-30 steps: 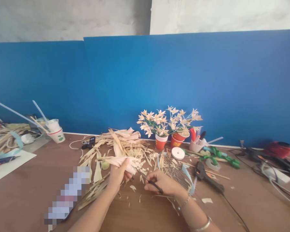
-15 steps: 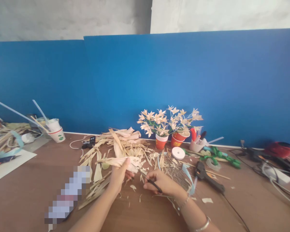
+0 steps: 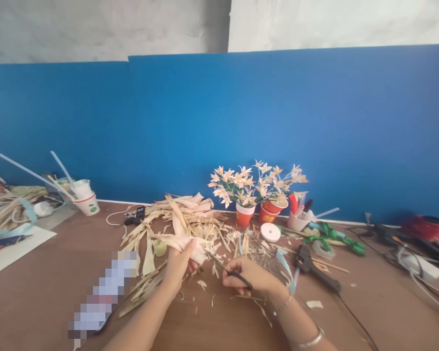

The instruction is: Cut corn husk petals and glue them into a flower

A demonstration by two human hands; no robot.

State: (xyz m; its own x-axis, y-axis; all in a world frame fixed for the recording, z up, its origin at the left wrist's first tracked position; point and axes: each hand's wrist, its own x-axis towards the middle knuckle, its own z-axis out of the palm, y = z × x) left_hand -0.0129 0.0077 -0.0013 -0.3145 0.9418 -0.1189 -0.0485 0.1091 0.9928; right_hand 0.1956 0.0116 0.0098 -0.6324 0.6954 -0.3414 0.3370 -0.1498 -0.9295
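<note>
A pale dried corn husk [image 3: 194, 251] is pinched between the thumb and fingers of my left hand [image 3: 180, 265]. My right hand [image 3: 246, 274] grips a pair of scissors [image 3: 237, 277] with black handles, fingers in the loops. The scissor blades point up and left, their tips at the right edge of the husk. Behind my left hand lies a pile of dried husks [image 3: 183, 214]. Small cut scraps [image 3: 202, 283] are scattered on the brown table [image 3: 205, 321] below my hands.
Husk flowers [image 3: 241, 180] stand in red paper cups [image 3: 243, 217] at the back, near a white spool [image 3: 269, 232]. A black glue gun [image 3: 316, 270] with its cord lies to the right. On the left are a blurred-out object [image 3: 104, 297] and a white cup [image 3: 87, 204] with sticks.
My right hand has drawn slightly right with the scissors, so more of the blades shows. The husk in my left hand has shifted a little, and a scrap hangs or falls below it.
</note>
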